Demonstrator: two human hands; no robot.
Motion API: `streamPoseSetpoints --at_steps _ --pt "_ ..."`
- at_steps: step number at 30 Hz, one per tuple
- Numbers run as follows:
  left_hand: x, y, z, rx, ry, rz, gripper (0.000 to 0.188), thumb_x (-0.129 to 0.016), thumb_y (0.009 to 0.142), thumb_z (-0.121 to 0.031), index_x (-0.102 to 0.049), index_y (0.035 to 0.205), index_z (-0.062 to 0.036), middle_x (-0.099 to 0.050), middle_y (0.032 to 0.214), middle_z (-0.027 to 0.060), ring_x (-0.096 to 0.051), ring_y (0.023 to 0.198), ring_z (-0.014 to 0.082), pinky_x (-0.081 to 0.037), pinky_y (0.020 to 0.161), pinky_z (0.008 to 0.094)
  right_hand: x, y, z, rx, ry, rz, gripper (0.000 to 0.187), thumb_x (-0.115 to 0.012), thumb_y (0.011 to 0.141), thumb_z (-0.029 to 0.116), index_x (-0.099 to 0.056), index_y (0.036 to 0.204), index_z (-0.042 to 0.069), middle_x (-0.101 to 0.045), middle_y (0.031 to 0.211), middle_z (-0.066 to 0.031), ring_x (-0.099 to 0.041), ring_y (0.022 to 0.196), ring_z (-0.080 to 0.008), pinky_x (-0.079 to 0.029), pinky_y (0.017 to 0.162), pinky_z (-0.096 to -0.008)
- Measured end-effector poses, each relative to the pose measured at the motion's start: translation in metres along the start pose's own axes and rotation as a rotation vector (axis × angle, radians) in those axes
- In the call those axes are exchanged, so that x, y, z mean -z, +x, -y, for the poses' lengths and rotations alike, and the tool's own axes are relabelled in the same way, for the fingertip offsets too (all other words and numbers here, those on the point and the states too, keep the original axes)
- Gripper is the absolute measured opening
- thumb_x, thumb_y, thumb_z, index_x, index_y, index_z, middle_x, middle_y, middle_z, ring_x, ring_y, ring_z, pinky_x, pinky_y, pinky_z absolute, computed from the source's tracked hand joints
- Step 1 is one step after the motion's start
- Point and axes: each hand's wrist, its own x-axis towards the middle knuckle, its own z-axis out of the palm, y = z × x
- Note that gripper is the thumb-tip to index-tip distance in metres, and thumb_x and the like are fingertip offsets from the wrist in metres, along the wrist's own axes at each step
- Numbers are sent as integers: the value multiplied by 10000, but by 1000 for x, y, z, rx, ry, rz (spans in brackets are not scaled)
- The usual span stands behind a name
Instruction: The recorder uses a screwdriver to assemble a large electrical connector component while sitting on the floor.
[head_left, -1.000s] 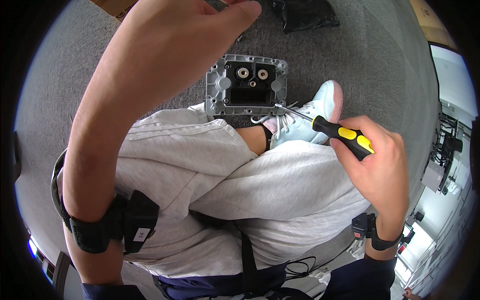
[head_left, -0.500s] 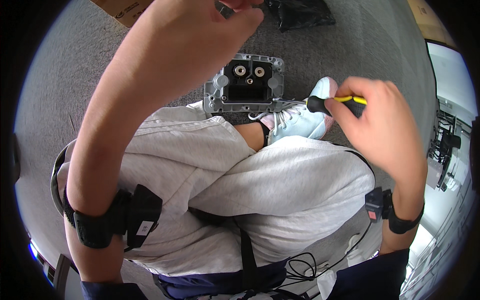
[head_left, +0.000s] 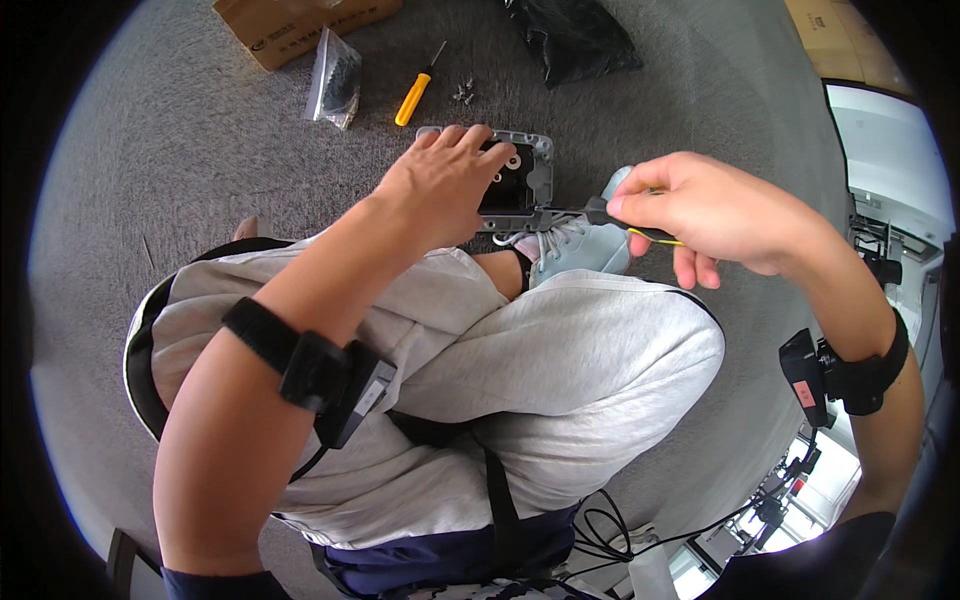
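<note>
A grey housing (head_left: 541, 170) with a black inner part and round metal fittings lies on the carpet just beyond my crossed legs. My left hand (head_left: 440, 185) grips its left half, with fingers bent over the top, and hides much of that side. In my right hand (head_left: 690, 205) is a screwdriver (head_left: 655, 236) with a black and yellow handle. Its shaft points left, the tip at the housing's near right corner; whether it sits in a screw I cannot tell. A light blue shoe (head_left: 585, 248) on my foot is just below the shaft.
Beyond the housing lie a yellow-handled screwdriver (head_left: 412, 98), several small screws (head_left: 463, 92) and a clear zip bag (head_left: 336, 85) with dark contents. Farther off are a cardboard box (head_left: 300, 28) and a black plastic bag (head_left: 575, 40). A cable (head_left: 600, 540) coils near my waist.
My left hand has come down from the far side onto the housing. My right hand has turned around the screwdriver handle, its tip staying near the same corner.
</note>
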Motion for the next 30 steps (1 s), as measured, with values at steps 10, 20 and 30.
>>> streamPoseSetpoints --at_steps 10,20,30 --pt "-2 5 0 45 6 124 741 -759 714 -129 -433 1379 -117 -458 1320 80 -442 1247 251 -389 1061 389 5 6 2 -119 272 0 279 -497 944 219 -564 1020 -41 -629 796 -95 -469 464 -79 -345 351 -208" --pt "3 4 0 46 -42 145 642 -676 743 -62 -465 1347 -105 -476 1296 84 -467 1213 250 -410 1024 373 -4 15 23 -339 288 11 253 -540 906 235 -579 780 19 -503 606 -36 -328 430 -76 -302 394 -276" --pt "-4 7 -9 33 68 107 611 -708 745 -100 -476 1308 -61 -472 1294 106 -474 1199 278 -456 977 372 -29 4 23 -4 -591 -200 218 -574 829 141 -659 834 -60 -651 768 -189 -650 744 -281 -509 686 -390"
